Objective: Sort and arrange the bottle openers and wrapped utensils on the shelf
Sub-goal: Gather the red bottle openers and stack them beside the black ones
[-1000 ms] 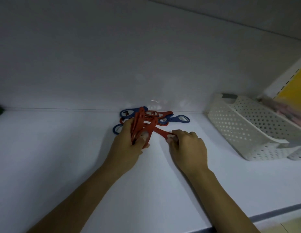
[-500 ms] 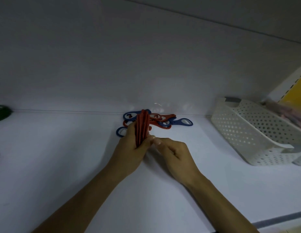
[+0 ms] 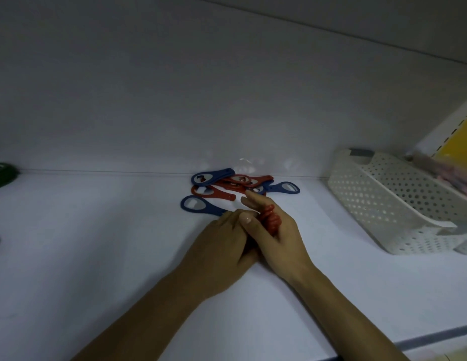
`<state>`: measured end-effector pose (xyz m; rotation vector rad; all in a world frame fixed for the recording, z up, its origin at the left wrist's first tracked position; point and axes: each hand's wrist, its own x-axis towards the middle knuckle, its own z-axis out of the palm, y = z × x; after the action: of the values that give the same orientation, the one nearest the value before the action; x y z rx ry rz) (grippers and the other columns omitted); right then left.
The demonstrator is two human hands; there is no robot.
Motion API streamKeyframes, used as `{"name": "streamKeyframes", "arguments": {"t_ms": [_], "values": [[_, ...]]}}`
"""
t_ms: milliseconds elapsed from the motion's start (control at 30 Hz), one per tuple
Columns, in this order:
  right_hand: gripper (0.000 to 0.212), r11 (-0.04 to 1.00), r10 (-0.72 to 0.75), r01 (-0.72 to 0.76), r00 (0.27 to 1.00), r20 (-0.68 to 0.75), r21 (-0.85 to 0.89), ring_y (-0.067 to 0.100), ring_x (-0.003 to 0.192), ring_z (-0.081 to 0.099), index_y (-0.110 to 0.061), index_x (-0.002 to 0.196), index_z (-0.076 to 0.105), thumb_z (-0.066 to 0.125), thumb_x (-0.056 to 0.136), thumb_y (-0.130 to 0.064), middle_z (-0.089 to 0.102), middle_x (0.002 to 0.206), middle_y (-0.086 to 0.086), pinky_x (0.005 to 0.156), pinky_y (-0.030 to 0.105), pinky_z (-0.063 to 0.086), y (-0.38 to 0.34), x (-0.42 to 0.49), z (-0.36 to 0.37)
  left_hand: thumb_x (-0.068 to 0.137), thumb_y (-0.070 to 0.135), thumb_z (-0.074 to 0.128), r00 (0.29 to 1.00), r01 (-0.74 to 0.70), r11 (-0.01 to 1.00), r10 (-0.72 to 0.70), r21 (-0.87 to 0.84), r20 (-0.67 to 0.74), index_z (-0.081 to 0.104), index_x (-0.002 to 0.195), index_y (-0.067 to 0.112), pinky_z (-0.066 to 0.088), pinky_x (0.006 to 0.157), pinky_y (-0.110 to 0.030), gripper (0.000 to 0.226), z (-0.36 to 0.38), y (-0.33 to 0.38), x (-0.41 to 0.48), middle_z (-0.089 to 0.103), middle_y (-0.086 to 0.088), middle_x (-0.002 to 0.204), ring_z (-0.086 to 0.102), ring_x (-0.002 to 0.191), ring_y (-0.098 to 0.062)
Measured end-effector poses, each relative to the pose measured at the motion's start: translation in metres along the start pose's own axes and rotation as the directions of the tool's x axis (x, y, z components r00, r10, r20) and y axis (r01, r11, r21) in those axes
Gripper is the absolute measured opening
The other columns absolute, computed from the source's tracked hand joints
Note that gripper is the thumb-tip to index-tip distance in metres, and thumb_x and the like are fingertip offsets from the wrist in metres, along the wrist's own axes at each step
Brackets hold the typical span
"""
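Note:
A stack of red bottle openers (image 3: 272, 220) sits edge-up between my two hands on the white shelf (image 3: 96, 243). My right hand (image 3: 284, 243) curls round the stack, its index finger stretched toward the pile. My left hand (image 3: 219, 248) grips it from the left, thumb against it. Behind them by the back wall lies a loose pile: a blue opener (image 3: 201, 205) nearest, a red opener (image 3: 214, 192), another blue one (image 3: 212, 176), more red ones (image 3: 242, 179) and a blue one (image 3: 284, 188) on the right. Wrapped utensils (image 3: 441, 170) lie blurred in the basket.
A white perforated basket (image 3: 383, 201) stands tilted at the right. A dark green object (image 3: 3, 173) pokes in at the left edge by the back wall. A yellow panel (image 3: 459, 142) rises at the far right. The shelf's front edge (image 3: 422, 340) runs at lower right.
The stack of red openers was upright in my left hand. My right hand has closed onto it, and both hands have drawn together slightly right of where they were.

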<state>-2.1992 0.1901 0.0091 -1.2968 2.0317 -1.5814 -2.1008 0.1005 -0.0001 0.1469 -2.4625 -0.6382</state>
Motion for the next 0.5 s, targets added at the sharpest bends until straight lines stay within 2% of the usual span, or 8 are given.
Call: {"name": "streamKeyframes", "arguments": {"t_ms": [133, 267, 333, 400, 500], "values": [[0.039, 0.995, 0.08, -0.084, 0.994, 0.07, 0.052, -0.002, 0.103, 0.062, -0.041, 0.116, 0.06, 0.054, 0.08, -0.056, 0.068, 0.109, -0.018, 0.094, 0.021, 0.048, 0.003, 0.005, 0.0, 0.09, 0.033, 0.055, 0.997, 0.069, 0.993, -0.071, 0.094, 0.016, 0.052, 0.123, 0.016, 0.043, 0.086, -0.022, 0.037, 0.006, -0.006, 0.001, 0.059, -0.001, 0.111, 0.055, 0.1, -0.014], [0.026, 0.982, 0.134, -0.154, 0.974, 0.183, 0.105, 0.003, 0.102, 0.064, -0.035, 0.109, 0.066, 0.057, 0.088, -0.047, 0.07, 0.108, -0.011, 0.089, 0.019, 0.048, -0.006, 0.006, 0.0, 0.098, 0.026, 0.043, 0.967, 0.211, 0.973, -0.221, 0.09, 0.125, 0.041, 0.135, 0.01, 0.035, 0.096, -0.022, 0.04, 0.003, 0.002, 0.006, 0.051, -0.008, 0.132, 0.049, 0.116, -0.019], [0.015, 0.961, 0.184, -0.224, 0.956, 0.227, 0.164, 0.009, 0.097, 0.067, -0.03, 0.097, 0.07, 0.059, 0.09, -0.039, 0.073, 0.1, -0.005, 0.083, 0.018, 0.052, -0.017, 0.005, 0.001, 0.099, 0.023, 0.04, 0.959, 0.23, 0.967, -0.245, 0.11, 0.146, 0.044, 0.132, 0.009, 0.035, 0.086, -0.018, 0.036, -0.007, 0.009, 0.006, 0.054, -0.01, 0.128, 0.052, 0.112, -0.019], [0.015, 0.943, 0.206, -0.244, 0.962, 0.176, 0.228, 0.018, 0.094, 0.068, -0.023, 0.09, 0.073, 0.063, 0.089, -0.034, 0.074, 0.093, 0.003, 0.085, 0.03, 0.055, -0.028, 0.003, 0.007, 0.096, 0.023, 0.045, 0.971, 0.211, 0.968, -0.224, 0.137, 0.087, 0.051, 0.125, 0.011, 0.04, 0.078, -0.021, 0.032, -0.018, 0.017, -0.003, 0.061, -0.009, 0.116, 0.058, 0.099, -0.019], [0.021, 0.95, 0.16, -0.172, 0.985, 0.065, 0.262, 0.019, 0.086, 0.068, -0.011, 0.089, 0.072, 0.066, 0.086, -0.031, 0.072, 0.085, 0.004, 0.083, 0.039, 0.055, -0.04, -0.01, 0.032, 0.092, 0.024, 0.049, 0.971, 0.235, 0.957, -0.238, 0.171, -0.003, 0.052, 0.126, 0.015, 0.042, 0.08, -0.023, 0.036, -0.028, 0.028, -0.028, 0.061, -0.005, 0.113, 0.059, 0.097, -0.018]]}}
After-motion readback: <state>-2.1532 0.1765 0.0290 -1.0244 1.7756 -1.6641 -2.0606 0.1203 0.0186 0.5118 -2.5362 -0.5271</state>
